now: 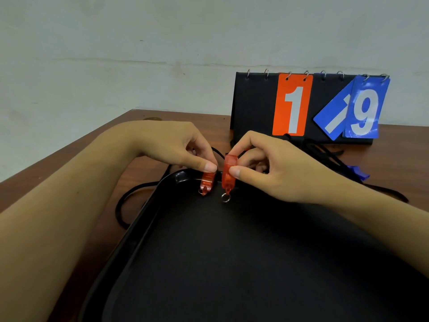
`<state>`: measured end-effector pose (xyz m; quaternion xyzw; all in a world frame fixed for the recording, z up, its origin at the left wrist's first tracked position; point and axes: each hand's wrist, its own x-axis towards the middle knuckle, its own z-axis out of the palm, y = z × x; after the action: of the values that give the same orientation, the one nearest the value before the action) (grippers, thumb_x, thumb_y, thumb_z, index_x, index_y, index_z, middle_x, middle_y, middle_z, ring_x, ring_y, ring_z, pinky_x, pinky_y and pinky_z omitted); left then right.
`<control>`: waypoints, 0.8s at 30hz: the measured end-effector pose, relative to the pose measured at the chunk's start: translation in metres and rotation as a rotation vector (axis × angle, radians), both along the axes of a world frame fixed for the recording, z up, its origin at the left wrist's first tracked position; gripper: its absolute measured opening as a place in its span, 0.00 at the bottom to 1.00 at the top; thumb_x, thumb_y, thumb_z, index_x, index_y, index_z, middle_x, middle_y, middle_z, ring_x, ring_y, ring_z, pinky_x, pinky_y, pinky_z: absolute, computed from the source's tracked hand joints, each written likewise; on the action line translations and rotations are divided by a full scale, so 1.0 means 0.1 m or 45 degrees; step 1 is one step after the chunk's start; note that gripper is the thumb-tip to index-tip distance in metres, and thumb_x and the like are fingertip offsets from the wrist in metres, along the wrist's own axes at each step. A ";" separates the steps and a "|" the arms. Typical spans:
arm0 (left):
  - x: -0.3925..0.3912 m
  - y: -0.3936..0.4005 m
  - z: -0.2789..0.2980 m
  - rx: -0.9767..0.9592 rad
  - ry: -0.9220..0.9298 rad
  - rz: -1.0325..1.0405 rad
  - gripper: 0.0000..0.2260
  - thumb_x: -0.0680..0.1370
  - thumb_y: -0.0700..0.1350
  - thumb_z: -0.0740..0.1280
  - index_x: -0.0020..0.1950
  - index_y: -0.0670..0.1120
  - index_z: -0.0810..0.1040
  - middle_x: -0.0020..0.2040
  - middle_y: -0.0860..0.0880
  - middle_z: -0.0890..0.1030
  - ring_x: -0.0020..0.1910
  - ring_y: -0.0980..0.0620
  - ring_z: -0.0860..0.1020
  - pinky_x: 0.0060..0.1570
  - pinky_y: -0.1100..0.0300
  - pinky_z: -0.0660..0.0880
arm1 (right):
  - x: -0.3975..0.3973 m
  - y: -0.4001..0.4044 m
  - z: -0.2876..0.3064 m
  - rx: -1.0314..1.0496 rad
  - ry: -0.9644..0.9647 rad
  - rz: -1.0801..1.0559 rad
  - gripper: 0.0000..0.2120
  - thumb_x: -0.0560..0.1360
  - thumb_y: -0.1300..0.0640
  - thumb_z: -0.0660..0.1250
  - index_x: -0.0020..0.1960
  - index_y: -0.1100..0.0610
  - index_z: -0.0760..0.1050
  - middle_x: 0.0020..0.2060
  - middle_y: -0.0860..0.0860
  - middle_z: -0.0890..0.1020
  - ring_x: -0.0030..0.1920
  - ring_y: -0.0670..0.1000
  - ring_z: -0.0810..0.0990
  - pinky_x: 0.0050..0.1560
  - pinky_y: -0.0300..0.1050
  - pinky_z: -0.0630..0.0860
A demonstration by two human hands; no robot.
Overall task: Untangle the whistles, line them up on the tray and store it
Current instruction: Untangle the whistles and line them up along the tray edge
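Above the black tray (148,219), two translucent red whistles (228,173) hang upright.

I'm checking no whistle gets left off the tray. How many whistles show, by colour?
Red whistles: 2, one pinched in the left hand at, one in the right hand at.
Blue whistles: 1, on the table.
Total: 3.

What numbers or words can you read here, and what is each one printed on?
"1": white digit on the orange flip card of the black tabletop scoreboard.
"9": white digit on the right blue flip card.
The tilted blue card shows only part of a white mark, unreadable.
No other text shows.
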<state>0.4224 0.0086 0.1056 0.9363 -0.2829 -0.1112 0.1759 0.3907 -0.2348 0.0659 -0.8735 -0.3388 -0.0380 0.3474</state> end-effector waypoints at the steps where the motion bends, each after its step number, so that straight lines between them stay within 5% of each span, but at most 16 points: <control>1: 0.00 0.00 0.00 -0.003 0.004 -0.003 0.09 0.79 0.53 0.70 0.57 0.54 0.86 0.34 0.71 0.80 0.36 0.70 0.78 0.37 0.78 0.69 | 0.00 0.01 -0.01 -0.017 -0.006 -0.013 0.10 0.77 0.48 0.71 0.56 0.48 0.75 0.44 0.41 0.87 0.48 0.41 0.84 0.46 0.34 0.79; 6: 0.01 -0.01 -0.02 -0.029 0.032 -0.029 0.09 0.79 0.55 0.71 0.56 0.56 0.86 0.37 0.68 0.82 0.36 0.68 0.78 0.39 0.76 0.71 | 0.02 0.02 -0.04 -0.147 -0.139 -0.117 0.09 0.76 0.45 0.72 0.54 0.44 0.78 0.50 0.39 0.82 0.52 0.39 0.79 0.45 0.24 0.71; 16: 0.00 -0.07 -0.04 -0.073 0.029 -0.060 0.08 0.79 0.53 0.70 0.54 0.54 0.86 0.32 0.67 0.80 0.32 0.67 0.77 0.35 0.77 0.69 | 0.03 0.02 -0.05 -0.300 -0.185 -0.172 0.12 0.76 0.41 0.69 0.56 0.44 0.80 0.50 0.41 0.80 0.53 0.42 0.78 0.50 0.32 0.75; 20: 0.00 -0.08 -0.04 -0.064 0.036 -0.053 0.08 0.79 0.54 0.70 0.55 0.55 0.86 0.32 0.67 0.80 0.32 0.67 0.76 0.36 0.76 0.69 | 0.06 0.04 -0.05 -0.346 -0.219 -0.176 0.14 0.75 0.38 0.68 0.56 0.44 0.80 0.49 0.39 0.79 0.51 0.40 0.77 0.50 0.30 0.69; 24: -0.02 -0.06 -0.04 -0.108 0.043 0.005 0.13 0.79 0.61 0.65 0.53 0.58 0.86 0.44 0.60 0.86 0.38 0.64 0.80 0.41 0.71 0.73 | 0.13 -0.03 -0.01 -0.224 -0.296 -0.255 0.13 0.80 0.42 0.63 0.59 0.47 0.79 0.49 0.40 0.78 0.53 0.43 0.76 0.58 0.41 0.72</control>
<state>0.4202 0.0030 0.1017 0.9266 -0.2825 -0.1145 0.2204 0.4037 -0.2380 0.0645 -0.9197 -0.2899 -0.1433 0.2226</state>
